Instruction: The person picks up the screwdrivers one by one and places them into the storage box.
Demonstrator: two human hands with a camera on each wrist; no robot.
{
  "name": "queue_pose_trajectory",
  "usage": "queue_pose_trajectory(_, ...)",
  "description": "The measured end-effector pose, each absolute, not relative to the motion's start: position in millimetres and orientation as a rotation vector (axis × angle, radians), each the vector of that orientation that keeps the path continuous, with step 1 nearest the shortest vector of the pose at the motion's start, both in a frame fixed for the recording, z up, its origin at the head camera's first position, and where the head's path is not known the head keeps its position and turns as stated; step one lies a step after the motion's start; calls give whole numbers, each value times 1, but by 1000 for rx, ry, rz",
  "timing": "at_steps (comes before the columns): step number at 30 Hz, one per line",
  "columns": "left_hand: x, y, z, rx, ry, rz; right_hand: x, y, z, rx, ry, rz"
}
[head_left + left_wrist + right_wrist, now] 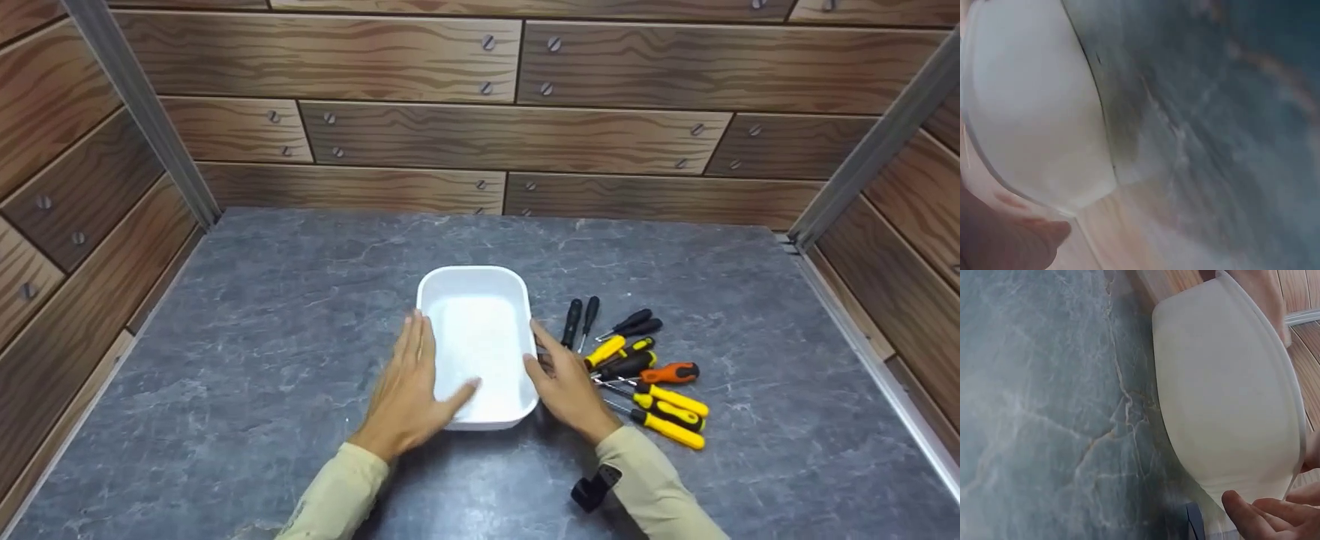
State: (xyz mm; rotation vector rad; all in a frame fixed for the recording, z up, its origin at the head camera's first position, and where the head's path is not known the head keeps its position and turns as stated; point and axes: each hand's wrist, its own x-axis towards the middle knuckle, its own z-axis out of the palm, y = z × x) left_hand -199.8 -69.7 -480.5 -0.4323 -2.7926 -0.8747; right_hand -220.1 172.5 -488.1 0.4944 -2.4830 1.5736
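Observation:
A white rectangular plastic tub (480, 424) with rounded corners stands upright on the table, its open top facing up and nothing inside. My left hand (409, 401) lies along its left wall, fingers straight, with the thumb stretched over the near left part of the opening. At the right wall, my right hand (570, 386) touches the tub with its index finger and thumb at the rim; the other fingers are partly hidden below. The right wrist view shows fingertips (1235, 500) right against the tub's outer wall (1224, 394).
A loose pile of several screwdrivers, among them an orange-and-black screwdriver (671, 373) and a yellow-handled screwdriver (675, 431), lies right of the tub beside the right hand. Wood-patterned walls (420, 60) enclose the grey marbled table (285, 300). A black strap device (596, 487) sits on the right sleeve.

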Motion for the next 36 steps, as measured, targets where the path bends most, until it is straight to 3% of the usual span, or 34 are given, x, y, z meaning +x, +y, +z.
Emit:
queue_pose_trajectory(9, -196, -74, -481, -609, -2894, -677, -218, 197, -476, 533, -2468, 1376)
queue_pose_trajectory(23, -196, -76, -477, -668, -2874, -602, -210, 339, -454, 451, -2883, 698)
queue_pose_trajectory(36, -195, -78, -482, -676, -2895, -582, -208, 356, -467, 540, -3001, 409)
